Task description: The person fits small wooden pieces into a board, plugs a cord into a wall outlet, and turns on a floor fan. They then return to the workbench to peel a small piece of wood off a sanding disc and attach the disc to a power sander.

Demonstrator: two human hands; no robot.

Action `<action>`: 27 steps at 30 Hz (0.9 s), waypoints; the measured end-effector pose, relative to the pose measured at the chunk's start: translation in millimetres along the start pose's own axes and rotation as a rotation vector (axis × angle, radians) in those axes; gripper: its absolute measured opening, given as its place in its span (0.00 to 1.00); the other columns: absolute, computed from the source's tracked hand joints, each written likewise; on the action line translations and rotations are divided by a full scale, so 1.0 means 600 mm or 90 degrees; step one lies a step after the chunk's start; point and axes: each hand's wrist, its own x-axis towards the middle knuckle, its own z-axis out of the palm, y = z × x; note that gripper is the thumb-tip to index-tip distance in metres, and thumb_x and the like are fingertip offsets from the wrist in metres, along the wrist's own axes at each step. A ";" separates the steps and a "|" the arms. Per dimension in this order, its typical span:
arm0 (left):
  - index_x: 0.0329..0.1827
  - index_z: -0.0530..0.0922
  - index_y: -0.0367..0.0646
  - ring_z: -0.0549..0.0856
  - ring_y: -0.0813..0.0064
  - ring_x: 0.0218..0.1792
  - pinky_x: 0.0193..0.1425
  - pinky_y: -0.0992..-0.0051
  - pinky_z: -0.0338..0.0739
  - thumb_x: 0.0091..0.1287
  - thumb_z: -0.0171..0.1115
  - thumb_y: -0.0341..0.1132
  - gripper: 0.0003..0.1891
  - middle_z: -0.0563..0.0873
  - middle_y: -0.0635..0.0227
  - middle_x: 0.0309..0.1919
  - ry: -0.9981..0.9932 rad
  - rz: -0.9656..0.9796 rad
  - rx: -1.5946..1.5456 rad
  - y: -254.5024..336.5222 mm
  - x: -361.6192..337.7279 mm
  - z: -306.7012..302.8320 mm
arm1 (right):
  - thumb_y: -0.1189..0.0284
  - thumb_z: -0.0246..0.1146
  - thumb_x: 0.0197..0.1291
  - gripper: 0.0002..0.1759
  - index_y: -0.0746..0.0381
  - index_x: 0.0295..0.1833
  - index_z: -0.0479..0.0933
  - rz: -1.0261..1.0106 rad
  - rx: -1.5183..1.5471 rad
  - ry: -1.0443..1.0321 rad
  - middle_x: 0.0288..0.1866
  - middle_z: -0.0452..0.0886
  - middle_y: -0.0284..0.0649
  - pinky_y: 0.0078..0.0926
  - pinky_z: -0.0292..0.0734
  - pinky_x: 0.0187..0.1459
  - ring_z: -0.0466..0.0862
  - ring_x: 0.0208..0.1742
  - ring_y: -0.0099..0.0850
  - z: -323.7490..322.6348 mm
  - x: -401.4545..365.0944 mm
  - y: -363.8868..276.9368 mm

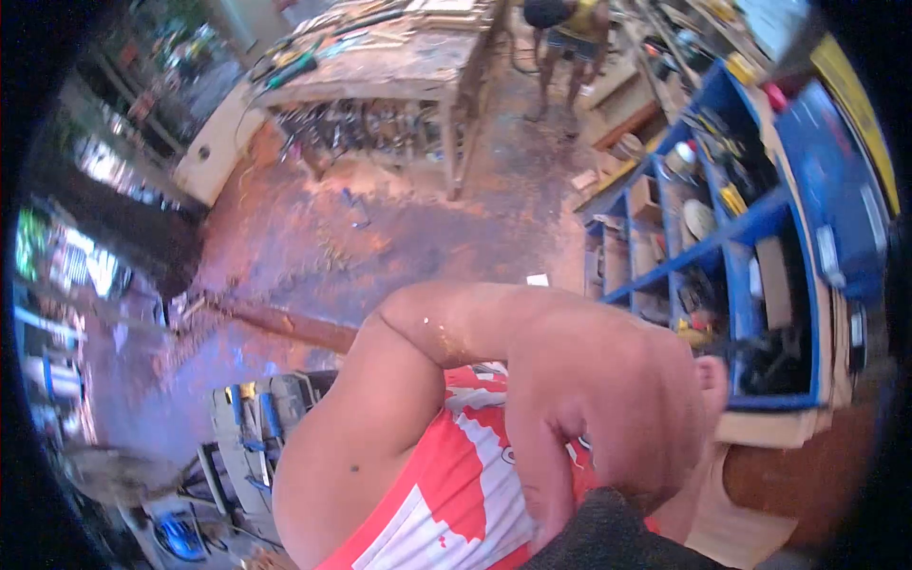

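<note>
My left arm bends across the red and white patterned shirt [461, 475]. At its end, my left hand [617, 408] is close to the camera, with its fingers curled down beside a dark piece of fabric [608, 537]. Whatever lies inside those fingers is hidden. Skin shows beyond and below the left hand at the right, perhaps part of my right hand [710, 375]; its fingers and any hold cannot be made out.
A blue compartment shelf [750, 233] with tools and boxes stands at the right. A wooden workbench [380, 81] is at the back, with a person [570, 38] beyond it. Lower left is a tool bag [271, 418]; a wooden beam [285, 323] lies on the stained floor.
</note>
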 end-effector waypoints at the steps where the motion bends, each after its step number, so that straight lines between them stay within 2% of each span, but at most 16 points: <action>1: 0.25 0.78 0.40 0.82 0.60 0.27 0.29 0.66 0.75 0.58 0.71 0.50 0.21 0.81 0.63 0.25 -0.004 0.015 0.055 0.030 -0.013 -0.011 | 0.75 0.62 0.59 0.04 0.59 0.40 0.75 -0.016 -0.035 -0.079 0.33 0.74 0.26 0.15 0.70 0.34 0.73 0.33 0.15 0.063 0.012 0.015; 2: 0.24 0.77 0.40 0.81 0.61 0.26 0.27 0.66 0.74 0.58 0.71 0.49 0.20 0.81 0.63 0.25 -0.006 0.030 0.109 0.061 -0.027 -0.022 | 0.74 0.63 0.59 0.05 0.60 0.39 0.75 0.072 0.043 -0.186 0.32 0.73 0.26 0.16 0.71 0.36 0.74 0.34 0.16 0.118 0.027 -0.002; 4: 0.24 0.77 0.41 0.81 0.62 0.26 0.26 0.68 0.74 0.59 0.70 0.48 0.19 0.81 0.65 0.25 0.118 -0.003 0.192 0.149 -0.069 -0.048 | 0.71 0.63 0.61 0.07 0.62 0.39 0.75 -0.085 -0.025 -0.219 0.30 0.74 0.27 0.16 0.68 0.34 0.72 0.31 0.16 0.237 0.072 -0.076; 7: 0.23 0.76 0.42 0.82 0.63 0.27 0.27 0.68 0.74 0.59 0.70 0.48 0.19 0.80 0.67 0.25 0.234 -0.048 0.306 0.272 -0.131 -0.087 | 0.70 0.63 0.61 0.08 0.63 0.40 0.75 -0.013 0.039 -0.364 0.31 0.75 0.28 0.17 0.68 0.34 0.71 0.31 0.17 0.389 0.161 -0.104; 10: 0.25 0.79 0.42 0.82 0.63 0.28 0.30 0.67 0.75 0.58 0.70 0.52 0.20 0.82 0.67 0.26 0.208 -0.099 0.444 0.425 -0.185 -0.156 | 0.70 0.64 0.60 0.09 0.64 0.40 0.75 -0.131 -0.032 -0.462 0.31 0.74 0.28 0.18 0.68 0.34 0.71 0.32 0.18 0.598 0.268 -0.189; 12: 0.29 0.81 0.41 0.83 0.63 0.29 0.33 0.68 0.76 0.59 0.68 0.53 0.21 0.84 0.65 0.28 0.221 -0.190 0.387 0.515 -0.232 -0.179 | 0.68 0.64 0.60 0.11 0.64 0.41 0.75 -0.134 0.034 -0.544 0.32 0.75 0.30 0.18 0.69 0.35 0.72 0.32 0.18 0.719 0.331 -0.252; 13: 0.32 0.82 0.40 0.84 0.65 0.31 0.35 0.69 0.76 0.60 0.67 0.54 0.22 0.85 0.65 0.30 0.283 -0.261 0.445 0.553 -0.258 -0.186 | 0.68 0.64 0.60 0.11 0.64 0.41 0.75 -0.165 0.043 -0.600 0.32 0.75 0.30 0.18 0.69 0.35 0.72 0.32 0.18 0.778 0.358 -0.283; 14: 0.34 0.83 0.38 0.84 0.66 0.32 0.37 0.70 0.77 0.61 0.67 0.54 0.23 0.86 0.64 0.32 0.354 -0.326 0.501 0.595 -0.294 -0.190 | 0.68 0.64 0.60 0.12 0.64 0.43 0.74 -0.277 0.082 -0.584 0.33 0.75 0.31 0.19 0.70 0.36 0.72 0.33 0.19 0.842 0.379 -0.315; 16: 0.38 0.82 0.38 0.85 0.64 0.40 0.49 0.68 0.78 0.59 0.68 0.56 0.25 0.85 0.62 0.35 0.550 -0.429 0.528 0.635 -0.354 -0.181 | 0.69 0.61 0.61 0.10 0.62 0.43 0.72 -0.301 0.081 -0.681 0.35 0.74 0.32 0.23 0.72 0.38 0.74 0.33 0.21 0.927 0.397 -0.385; 19: 0.45 0.81 0.37 0.83 0.71 0.45 0.54 0.70 0.76 0.62 0.68 0.49 0.22 0.85 0.63 0.42 0.744 -0.570 0.566 0.695 -0.433 -0.147 | 0.72 0.58 0.62 0.06 0.60 0.42 0.70 -0.307 0.134 -0.880 0.35 0.74 0.33 0.25 0.75 0.38 0.76 0.33 0.23 1.069 0.443 -0.435; 20: 0.45 0.81 0.37 0.83 0.71 0.45 0.54 0.70 0.76 0.62 0.68 0.49 0.22 0.85 0.63 0.42 0.767 -0.571 0.591 0.714 -0.466 -0.127 | 0.76 0.55 0.63 0.02 0.60 0.40 0.69 -0.257 0.132 -0.933 0.34 0.73 0.33 0.23 0.75 0.35 0.75 0.32 0.23 1.109 0.453 -0.446; 21: 0.48 0.80 0.37 0.82 0.73 0.47 0.56 0.70 0.76 0.63 0.67 0.46 0.21 0.84 0.64 0.44 0.861 -0.666 0.614 0.732 -0.506 -0.105 | 0.79 0.53 0.64 0.03 0.60 0.39 0.67 -0.205 0.126 -0.982 0.32 0.72 0.32 0.22 0.75 0.33 0.75 0.31 0.22 1.145 0.459 -0.458; 22: 0.51 0.79 0.37 0.81 0.75 0.49 0.57 0.71 0.75 0.65 0.66 0.43 0.19 0.84 0.64 0.47 0.953 -0.763 0.631 0.750 -0.548 -0.084 | 0.79 0.53 0.64 0.03 0.60 0.39 0.67 -0.214 0.127 -1.006 0.32 0.72 0.32 0.22 0.75 0.33 0.75 0.31 0.22 1.178 0.455 -0.478; 24: 0.52 0.78 0.37 0.80 0.77 0.51 0.57 0.71 0.74 0.65 0.65 0.43 0.20 0.83 0.64 0.50 1.123 -0.798 0.708 0.770 -0.616 -0.011 | 0.84 0.49 0.65 0.06 0.61 0.39 0.67 -0.195 0.118 -1.061 0.31 0.72 0.32 0.19 0.73 0.29 0.75 0.29 0.20 1.241 0.439 -0.527; 26: 0.53 0.78 0.38 0.80 0.75 0.52 0.59 0.71 0.74 0.65 0.65 0.44 0.21 0.83 0.63 0.50 1.301 -0.811 0.740 0.766 -0.687 0.080 | 0.82 0.51 0.66 0.05 0.61 0.40 0.67 -0.197 0.068 -1.079 0.30 0.73 0.32 0.19 0.73 0.30 0.75 0.28 0.21 1.317 0.437 -0.553; 27: 0.54 0.78 0.38 0.80 0.73 0.54 0.60 0.71 0.73 0.65 0.65 0.46 0.22 0.83 0.62 0.51 1.409 -0.874 0.717 0.762 -0.694 0.123 | 0.81 0.51 0.67 0.04 0.61 0.40 0.68 -0.274 0.067 -1.132 0.29 0.73 0.32 0.19 0.73 0.29 0.75 0.28 0.21 1.352 0.434 -0.573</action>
